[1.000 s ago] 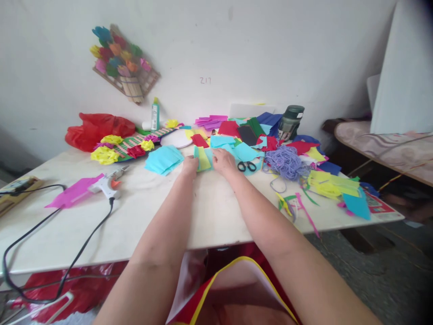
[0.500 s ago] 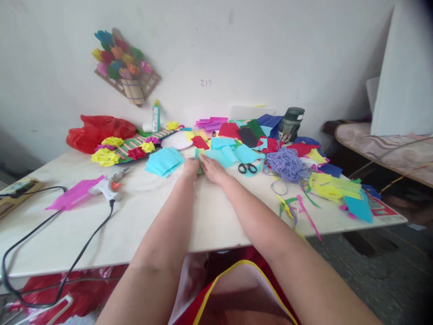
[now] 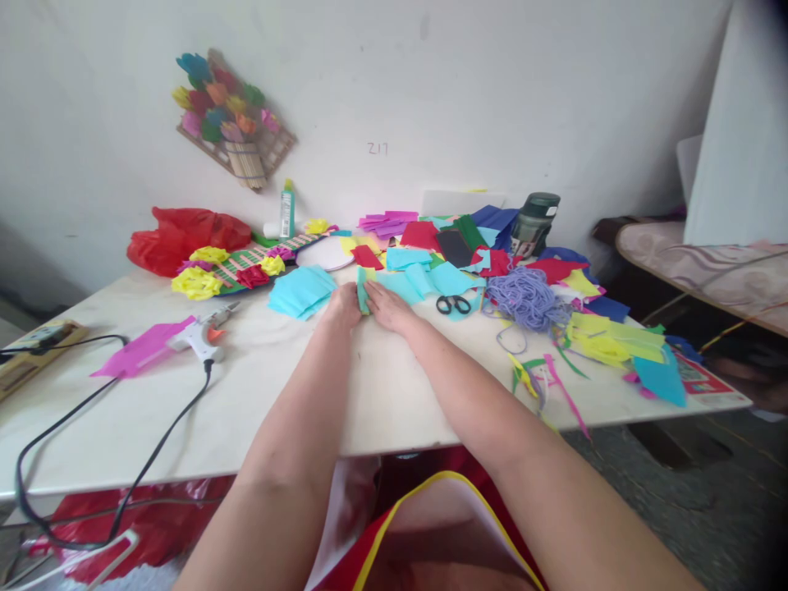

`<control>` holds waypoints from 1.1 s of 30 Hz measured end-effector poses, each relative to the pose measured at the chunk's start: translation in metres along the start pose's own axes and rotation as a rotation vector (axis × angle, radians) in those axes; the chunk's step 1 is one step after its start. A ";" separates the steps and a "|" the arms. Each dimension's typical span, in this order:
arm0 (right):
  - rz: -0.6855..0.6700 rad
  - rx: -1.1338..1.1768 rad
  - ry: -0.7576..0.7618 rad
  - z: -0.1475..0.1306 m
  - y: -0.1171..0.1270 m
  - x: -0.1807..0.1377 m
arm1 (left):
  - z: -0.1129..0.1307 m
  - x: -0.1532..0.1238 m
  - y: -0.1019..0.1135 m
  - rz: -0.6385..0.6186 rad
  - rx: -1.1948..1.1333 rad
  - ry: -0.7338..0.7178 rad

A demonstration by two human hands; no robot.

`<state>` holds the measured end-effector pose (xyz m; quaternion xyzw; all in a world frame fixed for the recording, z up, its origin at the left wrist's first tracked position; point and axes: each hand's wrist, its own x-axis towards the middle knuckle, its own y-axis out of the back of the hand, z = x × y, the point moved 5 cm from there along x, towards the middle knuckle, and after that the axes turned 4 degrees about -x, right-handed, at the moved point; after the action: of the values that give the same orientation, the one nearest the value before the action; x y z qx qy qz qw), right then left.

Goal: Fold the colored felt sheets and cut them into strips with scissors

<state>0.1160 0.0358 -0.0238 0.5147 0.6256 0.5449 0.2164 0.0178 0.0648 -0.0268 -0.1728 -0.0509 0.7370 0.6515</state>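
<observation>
A narrow folded piece of light blue-green crepe paper point(image 3: 362, 289) lies on the table between my two hands. My left hand point(image 3: 345, 304) is closed at its left edge, fingertips partly hidden. From the right, my right hand point(image 3: 387, 309) rests flat with fingers stretched out, touching the paper's right side. A stack of light blue crepe paper sheets point(image 3: 301, 292) is just left of my left hand. More light blue paper pieces point(image 3: 424, 281) spread out beyond my right hand, and black-handled scissors point(image 3: 453, 304) lie to its right.
A glue gun point(image 3: 200, 336) with a black cord rests on pink paper point(image 3: 143, 349) at left. A decorated board with paper flowers point(image 3: 246, 267) lies behind it. Purple yarn point(image 3: 526, 297), a dark bottle point(image 3: 535, 223) and paper scraps point(image 3: 597, 338) crowd the right side.
The camera view has shifted slightly. Both hands stay at the folded paper, with hardly any visible movement.
</observation>
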 end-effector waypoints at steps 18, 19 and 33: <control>0.046 0.072 0.040 -0.002 0.008 0.001 | -0.002 -0.018 -0.017 -0.129 -0.300 0.104; 0.064 0.074 0.047 -0.003 0.009 0.001 | -0.003 -0.018 -0.018 -0.120 -0.296 0.092; 0.290 0.124 0.034 0.001 0.020 -0.001 | -0.006 -0.010 -0.014 -0.020 -0.392 -0.006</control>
<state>0.1257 0.0327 -0.0064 0.6026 0.5808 0.5394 0.0929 0.0342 0.0560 -0.0259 -0.2937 -0.1970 0.7070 0.6124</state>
